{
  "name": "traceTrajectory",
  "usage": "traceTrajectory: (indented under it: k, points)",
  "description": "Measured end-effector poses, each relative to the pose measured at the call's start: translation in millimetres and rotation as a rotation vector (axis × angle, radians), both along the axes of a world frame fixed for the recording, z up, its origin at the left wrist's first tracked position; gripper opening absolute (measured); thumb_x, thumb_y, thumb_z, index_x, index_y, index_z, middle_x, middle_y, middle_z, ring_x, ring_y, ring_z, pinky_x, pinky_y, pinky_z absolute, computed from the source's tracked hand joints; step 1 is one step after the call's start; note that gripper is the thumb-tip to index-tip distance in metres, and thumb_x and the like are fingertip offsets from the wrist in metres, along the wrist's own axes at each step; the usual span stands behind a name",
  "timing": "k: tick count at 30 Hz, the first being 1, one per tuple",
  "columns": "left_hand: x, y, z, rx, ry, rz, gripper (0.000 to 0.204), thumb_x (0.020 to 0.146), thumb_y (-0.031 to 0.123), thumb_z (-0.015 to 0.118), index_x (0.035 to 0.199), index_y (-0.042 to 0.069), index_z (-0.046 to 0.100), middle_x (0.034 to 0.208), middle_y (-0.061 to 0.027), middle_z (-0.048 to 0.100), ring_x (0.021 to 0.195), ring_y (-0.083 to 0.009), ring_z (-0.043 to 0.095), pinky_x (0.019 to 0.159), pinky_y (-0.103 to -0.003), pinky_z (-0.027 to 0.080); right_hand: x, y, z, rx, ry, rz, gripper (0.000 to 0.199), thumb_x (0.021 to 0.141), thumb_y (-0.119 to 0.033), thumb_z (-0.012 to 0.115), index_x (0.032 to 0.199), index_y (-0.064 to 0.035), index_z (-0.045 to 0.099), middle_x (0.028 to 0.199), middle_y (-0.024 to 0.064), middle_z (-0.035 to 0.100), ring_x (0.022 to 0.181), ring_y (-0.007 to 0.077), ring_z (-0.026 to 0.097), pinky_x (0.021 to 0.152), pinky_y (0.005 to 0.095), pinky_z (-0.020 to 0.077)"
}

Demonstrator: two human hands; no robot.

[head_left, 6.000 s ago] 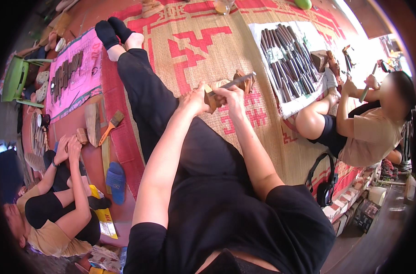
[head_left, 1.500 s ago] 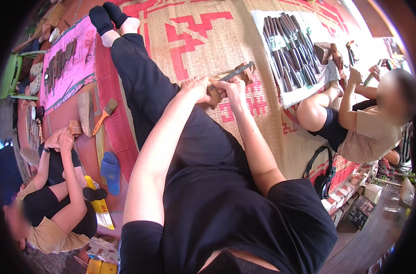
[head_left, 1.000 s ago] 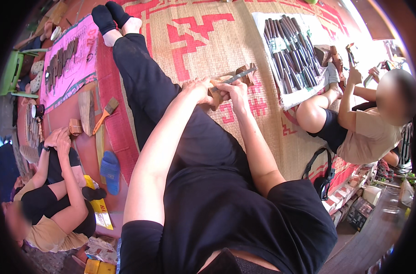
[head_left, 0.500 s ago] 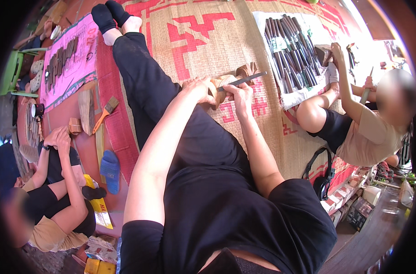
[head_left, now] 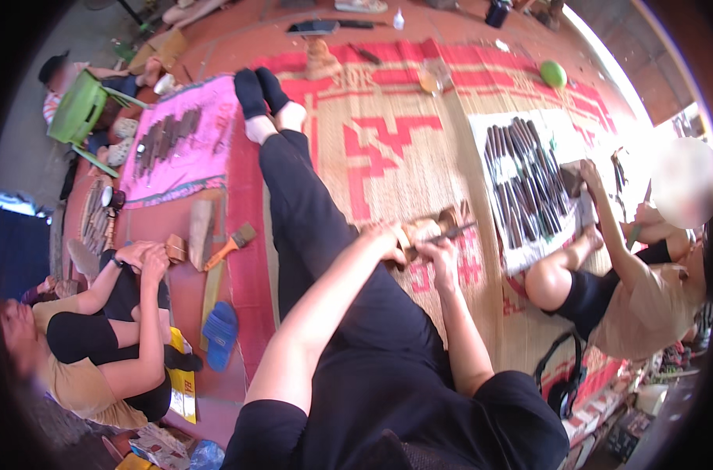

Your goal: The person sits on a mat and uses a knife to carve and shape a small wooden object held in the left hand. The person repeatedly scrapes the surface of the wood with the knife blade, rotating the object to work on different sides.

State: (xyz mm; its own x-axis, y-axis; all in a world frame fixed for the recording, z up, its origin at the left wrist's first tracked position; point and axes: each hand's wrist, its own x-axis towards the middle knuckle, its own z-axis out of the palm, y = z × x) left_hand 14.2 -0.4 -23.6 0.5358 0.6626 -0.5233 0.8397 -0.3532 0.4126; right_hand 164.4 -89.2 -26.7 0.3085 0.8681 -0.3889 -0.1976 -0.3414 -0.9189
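A person in black sits with legs stretched across a red-and-straw mat (head_left: pixel 450 157), socked feet (head_left: pixel 262 98) near its far left corner, both hands at work above the thighs. The left hand (head_left: pixel 385 240) is curled over the near left end of a pale wooden piece (head_left: pixel 419 230), its fingertips partly hidden. The right hand (head_left: pixel 439 260) is closed around a slim dark tool (head_left: pixel 458 230), which points toward the mat's right edge and crosses close to the wood; whether the two touch cannot be told. The pale wooden piece sits between the hands, over the middle of the mat, with a brown wooden block (head_left: pixel 453 216) just beyond.

On the mat's right side, dark-handled tools (head_left: pixel 529 184) lie in rows on a white sheet (head_left: pixel 525 257). A glass (head_left: pixel 433 77) stands near the mat's far edge and a round green object (head_left: pixel 553 74) rests near the far right corner. Beside the sheet's right edge, a co-worker (head_left: pixel 646 301) reaches one hand to a block.

Beyond the mat's left edge, a second co-worker (head_left: pixel 98 376) holds a small wooden block (head_left: pixel 175 249). An orange-handled brush (head_left: pixel 231 246) lies at that edge, a blue slipper (head_left: pixel 219 335) just outside it, and more tools (head_left: pixel 164 145) on a pink cloth (head_left: pixel 192 174).
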Motion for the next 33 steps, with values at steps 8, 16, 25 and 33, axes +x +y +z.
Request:
traceTrajectory:
  k: [8,16,25,33]
  points:
    - [4,1,6,-0.019,0.1,0.0,0.087,0.055,0.042,0.082,0.128,0.011,0.044,0.125,-0.011,0.054,0.117,-0.0274,0.051,0.093,-0.044,0.042,1,-6,-17,0.047,0.062,-0.152,0.012,0.071,-0.007,0.071,0.069,-0.0024,0.06,0.063,0.0037,0.058,0.053,0.0098,0.049,0.053,0.0236,0.0398]
    - [5,4,15,-0.061,0.169,-0.002,0.084,0.059,0.031,0.083,0.13,0.013,0.041,0.125,-0.0122,0.053,0.117,-0.0299,0.05,0.095,-0.043,0.042,4,-7,-28,0.061,0.09,-0.176,0.012,0.07,-0.007,0.072,0.069,-0.0027,0.061,0.059,0.0028,0.057,0.048,0.0085,0.046,0.048,0.0221,0.0336]
    - [3,4,-11,0.015,0.133,-0.038,0.087,0.054,0.031,0.083,0.13,0.014,0.042,0.123,-0.0145,0.054,0.116,-0.0297,0.051,0.096,-0.041,0.042,-4,-17,-28,0.08,0.057,-0.057,0.014,0.071,-0.01,0.07,0.071,-0.0012,0.06,0.064,0.0038,0.057,0.057,0.0116,0.051,0.055,0.0245,0.0396]
    - [6,6,14,-0.03,0.201,-0.025,0.088,0.06,0.029,0.08,0.135,0.018,0.036,0.13,-0.0108,0.05,0.119,-0.0282,0.049,0.096,-0.041,0.041,17,-23,-47,0.063,0.221,-0.235,0.012,0.073,-0.006,0.071,0.076,-0.0015,0.061,0.066,0.0039,0.059,0.052,0.0085,0.05,0.051,0.0212,0.0396]
